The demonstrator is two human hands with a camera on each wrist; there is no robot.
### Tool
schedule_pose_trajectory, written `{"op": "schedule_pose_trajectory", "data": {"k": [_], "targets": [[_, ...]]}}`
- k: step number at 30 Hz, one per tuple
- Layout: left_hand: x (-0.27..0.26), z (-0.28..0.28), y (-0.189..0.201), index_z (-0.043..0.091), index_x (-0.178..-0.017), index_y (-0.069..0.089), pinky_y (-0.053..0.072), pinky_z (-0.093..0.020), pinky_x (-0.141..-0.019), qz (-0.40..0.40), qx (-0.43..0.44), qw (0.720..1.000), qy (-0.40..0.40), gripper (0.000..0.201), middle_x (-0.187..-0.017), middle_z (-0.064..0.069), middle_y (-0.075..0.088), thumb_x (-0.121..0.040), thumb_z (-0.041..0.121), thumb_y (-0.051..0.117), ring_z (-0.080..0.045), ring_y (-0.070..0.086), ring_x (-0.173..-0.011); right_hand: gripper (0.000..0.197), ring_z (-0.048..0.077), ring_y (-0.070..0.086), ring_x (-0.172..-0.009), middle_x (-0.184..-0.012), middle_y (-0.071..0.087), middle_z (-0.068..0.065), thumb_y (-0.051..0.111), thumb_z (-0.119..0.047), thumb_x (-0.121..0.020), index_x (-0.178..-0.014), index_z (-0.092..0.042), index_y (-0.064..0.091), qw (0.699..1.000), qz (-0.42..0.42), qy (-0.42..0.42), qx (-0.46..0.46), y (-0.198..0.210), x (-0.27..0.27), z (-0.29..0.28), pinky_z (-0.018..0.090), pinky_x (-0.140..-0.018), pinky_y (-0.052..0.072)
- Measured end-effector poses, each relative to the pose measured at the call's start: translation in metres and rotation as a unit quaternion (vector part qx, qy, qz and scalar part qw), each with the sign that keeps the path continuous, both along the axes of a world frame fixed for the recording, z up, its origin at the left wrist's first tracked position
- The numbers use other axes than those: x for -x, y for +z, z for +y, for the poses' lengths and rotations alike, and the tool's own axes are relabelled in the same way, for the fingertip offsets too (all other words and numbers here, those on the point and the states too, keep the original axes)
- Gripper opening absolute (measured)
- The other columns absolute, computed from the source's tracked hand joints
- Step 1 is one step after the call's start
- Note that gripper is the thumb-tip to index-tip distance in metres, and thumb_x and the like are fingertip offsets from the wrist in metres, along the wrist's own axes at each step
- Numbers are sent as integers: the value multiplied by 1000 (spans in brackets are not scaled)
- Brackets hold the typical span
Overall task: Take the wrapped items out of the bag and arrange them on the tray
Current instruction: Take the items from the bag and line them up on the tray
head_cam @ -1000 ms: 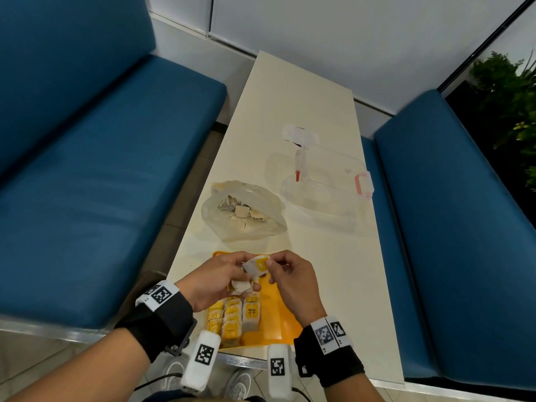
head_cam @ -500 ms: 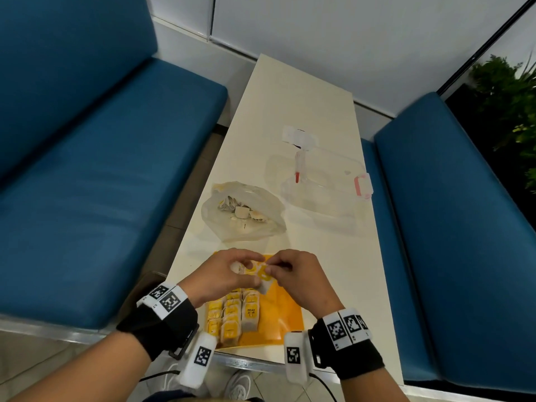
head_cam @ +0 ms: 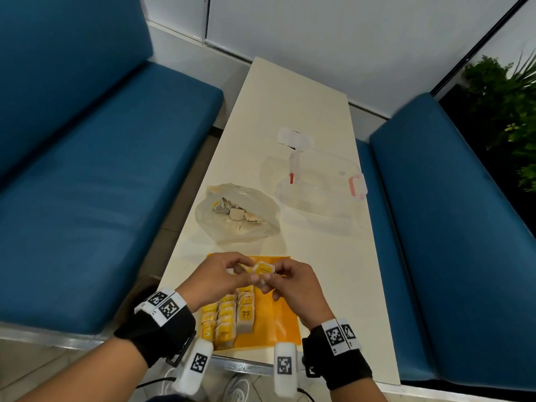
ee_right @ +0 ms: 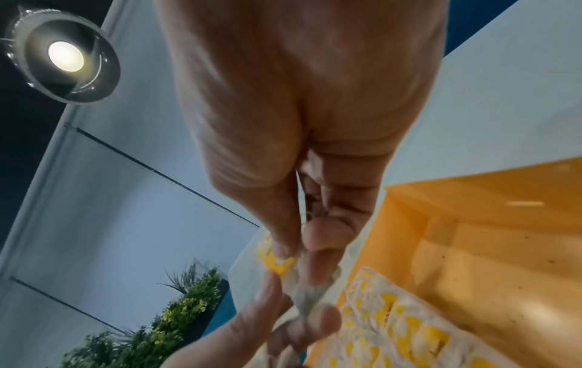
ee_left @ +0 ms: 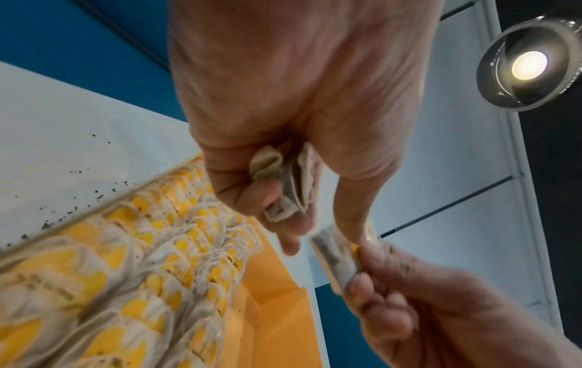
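Observation:
Both hands meet over the far half of the orange tray (head_cam: 282, 323). My right hand (head_cam: 285, 281) pinches a yellow-and-white wrapped tea bag (head_cam: 262, 269) (ee_left: 338, 259) (ee_right: 278, 265) between thumb and fingers. My left hand (head_cam: 223, 275) pinches the same tea bag at its left side and keeps other wrapped tea bags (ee_left: 288, 184) curled in its palm. Rows of wrapped tea bags (head_cam: 229, 317) (ee_left: 132, 269) (ee_right: 403, 323) lie on the tray's left half. The clear plastic bag (head_cam: 236, 214), with more wrapped items inside, lies beyond the tray.
A clear plastic container (head_cam: 319, 187) with pink clips stands at the table's right, past the bag. Blue bench seats (head_cam: 87, 198) flank the narrow cream table (head_cam: 327, 285). Dark crumbs dot the table beside the tray (ee_left: 72, 211). A green plant (head_cam: 510, 117) stands at the far right.
Both hands have dropped a little toward the tray while still holding the tea bag between them. The tea bag has turned so its yellow label faces up.

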State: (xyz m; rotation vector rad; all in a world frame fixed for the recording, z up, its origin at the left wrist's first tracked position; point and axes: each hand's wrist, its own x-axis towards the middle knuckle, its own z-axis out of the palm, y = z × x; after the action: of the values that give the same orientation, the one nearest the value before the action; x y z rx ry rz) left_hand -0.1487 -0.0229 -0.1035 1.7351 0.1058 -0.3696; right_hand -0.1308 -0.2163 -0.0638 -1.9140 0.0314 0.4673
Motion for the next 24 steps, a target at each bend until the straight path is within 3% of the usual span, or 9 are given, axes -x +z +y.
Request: {"op": "schedule_pose_trajectory", "data": {"k": [3,7,9,12,16,21,24], "targets": [[-2,5,-6,32,-123,59,48,-20,-53,69,-26,997,19,42,-89,-3,78,-86,36,79,-10,63,-55,9,16,66,-53,-65,69,14,68,-2,-89,-83,-5,62,997,62,24,34,-13,8,-9,26,-50,49],[-2,4,-12,33,-127,49,44,-19,-49,105,-52,993,18,39,-90,-1,79,-94,35,70,-10,63,-54,17,12,60,-43,-58,65,8,68,-1,-86,-77,-11,59,979,148,98,98,-39,26,-13,24,-45,46],[-1,3,-15,31,-120,53,49,-24,-51,96,-65,993,27,31,-98,-2,75,-95,33,69,-16,67,-59,20,7,58,-40,-59,63,7,67,1,-85,-75,-13,57,969,173,122,127,-48,31,-11,21,-44,45],[0,2,-19,33,-120,52,60,-36,-64,82,-74,993,45,30,-104,-4,71,-94,33,69,-24,73,-68,19,9,61,-45,-62,64,8,69,-1,-84,-79,-14,56,963,180,134,152,-59,33,-7,23,-48,48],[0,3,-18,38,-142,40,49,-23,-52,89,-86,991,40,54,-114,-2,64,-96,32,67,-14,68,-57,19,14,64,-49,-61,66,5,69,-6,-83,-78,-17,54,957,170,135,192,-67,33,-3,29,-55,54],[-2,2,-16,28,-151,40,54,-29,-52,99,-58,993,41,60,-116,-1,62,-98,28,66,-16,68,-60,12,16,67,-52,-65,67,7,68,-8,-85,-87,-15,57,958,155,116,210,-70,35,2,29,-54,57],[-3,3,-16,25,-152,40,57,-32,-55,103,-42,993,48,60,-116,-1,61,-98,25,66,-19,68,-61,12,25,73,-61,-72,70,15,66,-9,-80,-81,-16,57,958,145,103,225,-72,37,6,43,-63,63]]}}
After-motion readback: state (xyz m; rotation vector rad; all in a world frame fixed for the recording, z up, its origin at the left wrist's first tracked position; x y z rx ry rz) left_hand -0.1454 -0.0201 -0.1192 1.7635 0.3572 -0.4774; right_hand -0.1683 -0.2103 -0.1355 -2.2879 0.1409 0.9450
